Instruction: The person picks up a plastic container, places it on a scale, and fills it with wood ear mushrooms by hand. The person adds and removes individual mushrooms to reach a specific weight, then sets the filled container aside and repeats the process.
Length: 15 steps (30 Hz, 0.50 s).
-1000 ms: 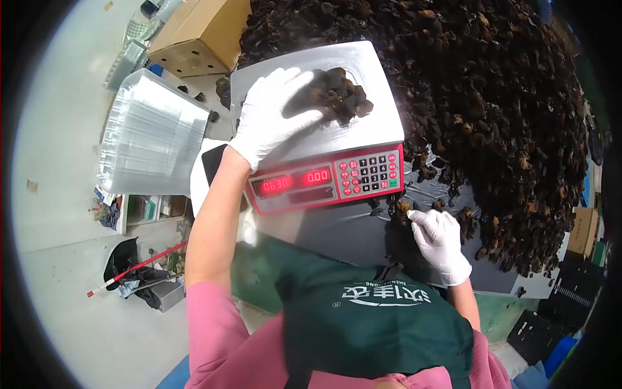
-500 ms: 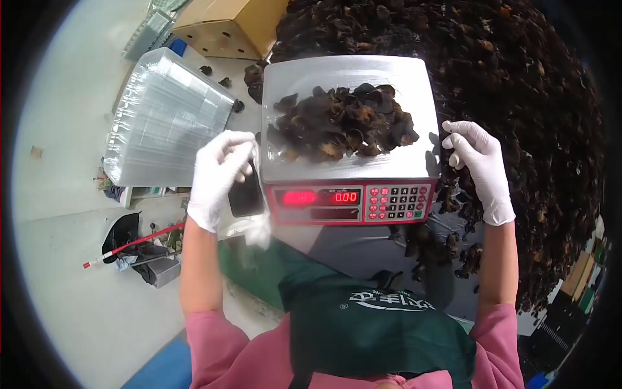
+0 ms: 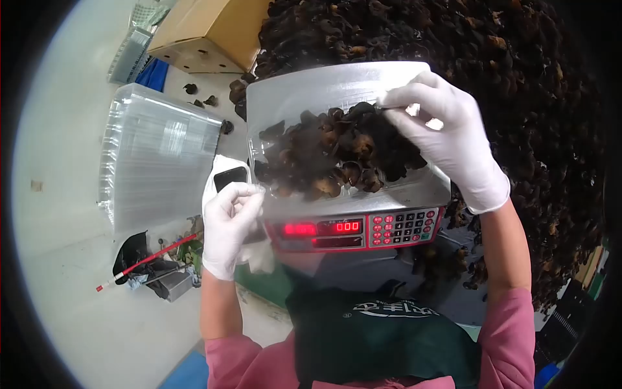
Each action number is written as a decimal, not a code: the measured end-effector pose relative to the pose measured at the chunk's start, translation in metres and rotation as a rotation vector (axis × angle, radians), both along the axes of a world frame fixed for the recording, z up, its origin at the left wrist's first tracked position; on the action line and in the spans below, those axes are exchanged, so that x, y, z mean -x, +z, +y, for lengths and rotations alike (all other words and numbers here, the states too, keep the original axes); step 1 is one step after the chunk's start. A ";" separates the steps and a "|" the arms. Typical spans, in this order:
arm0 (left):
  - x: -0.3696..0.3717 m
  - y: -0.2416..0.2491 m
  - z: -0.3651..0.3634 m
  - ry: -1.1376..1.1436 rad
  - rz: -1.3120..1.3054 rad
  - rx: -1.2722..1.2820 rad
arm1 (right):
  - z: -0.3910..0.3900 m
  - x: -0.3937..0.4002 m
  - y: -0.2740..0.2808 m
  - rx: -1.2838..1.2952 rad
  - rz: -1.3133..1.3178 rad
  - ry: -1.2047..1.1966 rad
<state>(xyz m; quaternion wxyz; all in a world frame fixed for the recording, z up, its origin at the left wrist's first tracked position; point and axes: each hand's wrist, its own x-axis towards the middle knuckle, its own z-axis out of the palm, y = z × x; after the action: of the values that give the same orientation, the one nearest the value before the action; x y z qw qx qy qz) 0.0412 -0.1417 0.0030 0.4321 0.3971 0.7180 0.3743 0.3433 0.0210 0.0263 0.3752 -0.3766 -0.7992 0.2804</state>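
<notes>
A clear tray of dark brown, curled fungus pieces [image 3: 337,152] rests on the metal plate of a red scale [image 3: 350,232], whose display is lit red. My right hand [image 3: 450,133], in a white glove, is over the tray's right side, thumb and fingertips pinched at the edge of the pieces; whatever is between them is too small to name. My left hand [image 3: 232,223], also gloved, is at the scale's left front corner with its fingertips together. Just above it a black phone [image 3: 230,176] lies on something white.
A large heap of dark fungus [image 3: 525,129] spreads behind and right of the scale. Stacked clear trays [image 3: 159,155] stand at the left, below a cardboard box [image 3: 207,32]. A few loose pieces [image 3: 210,101] lie between box and trays. A red stick [image 3: 146,262] is at the lower left.
My right hand has moved left from beside the scale to over the tray. My left hand is lower, near the scale's front left corner. The whole view has shifted and tilted slightly.
</notes>
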 end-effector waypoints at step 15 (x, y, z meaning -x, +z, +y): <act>0.005 0.006 -0.011 0.069 0.037 0.003 | 0.042 0.028 0.002 0.179 -0.051 0.226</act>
<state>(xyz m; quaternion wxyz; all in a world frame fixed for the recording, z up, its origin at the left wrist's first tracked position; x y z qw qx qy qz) 0.0362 -0.1531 0.0092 0.4061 0.3785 0.7397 0.3803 0.3151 0.0625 0.0281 0.2859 -0.3232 -0.8175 0.3815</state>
